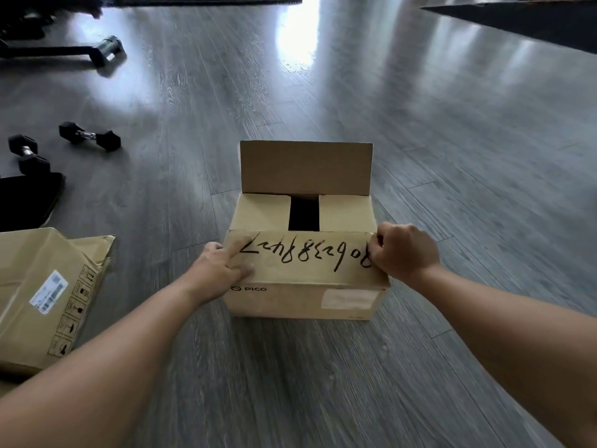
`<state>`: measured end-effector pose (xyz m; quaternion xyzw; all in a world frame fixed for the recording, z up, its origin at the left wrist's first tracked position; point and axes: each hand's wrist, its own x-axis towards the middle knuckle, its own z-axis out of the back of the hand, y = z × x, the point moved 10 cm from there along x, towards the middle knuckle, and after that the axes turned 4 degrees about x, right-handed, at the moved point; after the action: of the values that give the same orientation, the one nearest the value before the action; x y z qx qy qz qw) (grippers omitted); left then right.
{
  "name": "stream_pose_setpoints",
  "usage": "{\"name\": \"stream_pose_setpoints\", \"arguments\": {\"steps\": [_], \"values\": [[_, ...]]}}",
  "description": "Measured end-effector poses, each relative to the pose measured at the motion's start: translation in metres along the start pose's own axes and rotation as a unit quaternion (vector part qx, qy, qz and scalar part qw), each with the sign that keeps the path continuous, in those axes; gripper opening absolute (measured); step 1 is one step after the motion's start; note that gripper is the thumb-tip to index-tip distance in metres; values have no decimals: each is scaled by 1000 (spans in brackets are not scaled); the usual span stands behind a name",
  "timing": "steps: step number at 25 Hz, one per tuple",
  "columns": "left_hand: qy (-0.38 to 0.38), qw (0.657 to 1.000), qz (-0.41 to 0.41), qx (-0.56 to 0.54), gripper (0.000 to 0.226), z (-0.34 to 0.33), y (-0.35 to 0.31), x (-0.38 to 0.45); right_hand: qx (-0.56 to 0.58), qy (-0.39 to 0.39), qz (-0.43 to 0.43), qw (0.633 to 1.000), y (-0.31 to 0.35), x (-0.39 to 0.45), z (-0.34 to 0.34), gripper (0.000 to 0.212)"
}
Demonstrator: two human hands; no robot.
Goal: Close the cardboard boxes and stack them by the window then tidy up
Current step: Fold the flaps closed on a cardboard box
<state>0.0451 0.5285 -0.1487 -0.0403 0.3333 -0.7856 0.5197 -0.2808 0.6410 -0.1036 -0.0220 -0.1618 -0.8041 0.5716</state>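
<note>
A small brown cardboard box (307, 299) marked PICO stands on the grey wood floor in front of me. Its two side flaps lie folded in, with a dark gap between them. The far flap (305, 168) stands upright. The near flap (303, 257), with black handwritten digits on it, is folded down over the top. My left hand (219, 273) presses on the near flap's left end with straight fingers. My right hand (403, 250) pinches that flap's right corner with curled fingers.
A larger crumpled cardboard box (45, 295) with a white label lies at the left. Two black dumbbells (90, 135) (27, 153) lie on the floor at the far left, beside a black mat (26, 198). A chrome-ended bar (109, 50) lies further back.
</note>
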Motion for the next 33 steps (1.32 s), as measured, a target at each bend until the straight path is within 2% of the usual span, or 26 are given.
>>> {"name": "stream_pose_setpoints", "arguments": {"steps": [2, 5, 7, 9, 11, 15, 17, 20, 22, 24, 25, 27, 30, 33], "values": [[19, 998, -32, -43, 65, -1, 0, 2, 6, 2, -42, 999, -8, 12, -2, 20], [49, 993, -64, -83, 69, -3, -2, 1, 99, 44, -99, 989, -10, 33, -16, 19], [67, 992, -75, -80, 71, -8, -4, 0, 131, 84, -152, 976, -15, 42, -30, 35], [75, 992, -81, -60, 74, -9, -8, -1, 149, 84, -205, 964, -23, 46, -35, 64], [63, 994, -82, -40, 75, -6, -11, 0, 199, 62, -234, 950, -28, 50, -33, 85], [49, 997, -62, -23, 74, -13, -15, 2, 313, -6, -251, 916, -38, 54, -17, 104], [26, 999, -45, 14, 74, -16, -17, 3, 364, -36, -225, 903, -37, 49, -8, 102], [14, 999, -30, 40, 73, -13, -20, 5, 430, -63, -195, 879, -43, 37, -5, 71], [4, 996, -42, 77, 73, -12, -24, 5, 392, -40, -185, 900, -44, 35, -6, 44], [-29, 992, -44, 115, 78, -10, -26, 2, 268, 27, -124, 955, -28, 36, -11, 33], [-47, 990, -41, 130, 80, -10, -26, 0, 208, 60, -88, 972, -16, 35, -16, 35], [-75, 987, -41, 138, 80, -8, -26, -6, 134, 115, -56, 983, -1, 29, -28, 44], [-112, 989, -48, 85, 69, 1, -24, -7, 89, 150, -82, 981, -3, 17, -41, 60], [-91, 995, -17, 21, 80, 3, -17, 8, 103, 164, -106, 975, -6, 11, -46, 65]]}}
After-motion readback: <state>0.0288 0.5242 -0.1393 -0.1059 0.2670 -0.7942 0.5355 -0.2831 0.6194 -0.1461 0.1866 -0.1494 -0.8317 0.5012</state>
